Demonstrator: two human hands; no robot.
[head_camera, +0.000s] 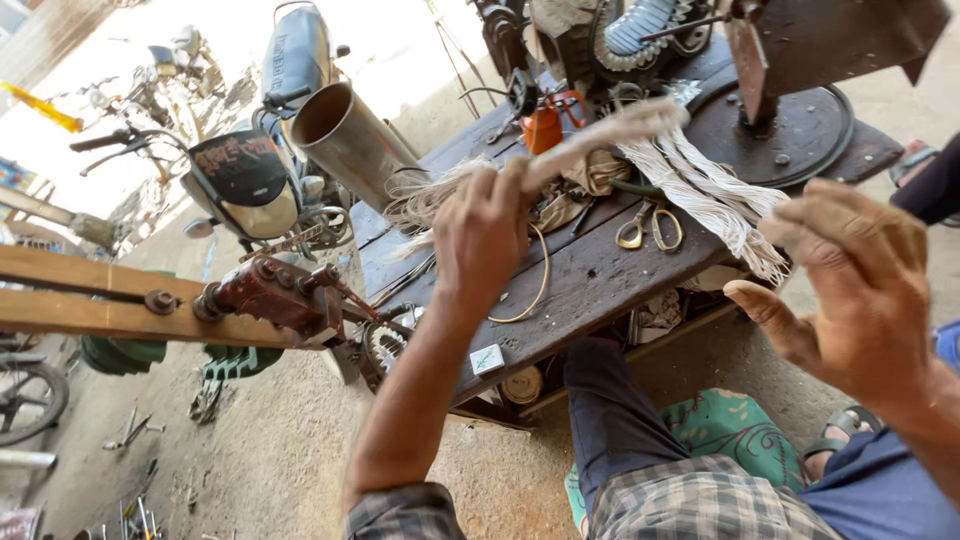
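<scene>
The person sat low before a dark wooden bench, knees in blue trousers drawn up beneath it. The left hand was raised above the near edge of the bench, its grip pressed together around a pale bundle of cords that ran up and to the right from the fist, blurred at the far end. Loose strands frayed out behind the knuckles, towards a metal cylinder lying tilted at the bench's left corner. The right hand hung in the air well apart from the bundle, at the right side of the bench, its grip spread, fingers loosely curved and thumb stuck out, holding nothing.

On the bench, just below the raised bundle, lay scissors with yellow handles, and beside them a hank of white cords spilled over the near right edge. An orange tool stood further back. A round dark plate with an upright post sat at the far right. A motorcycle stood to the left of the bench, and a green patterned cushion lay on the dirt floor by the person's legs.
</scene>
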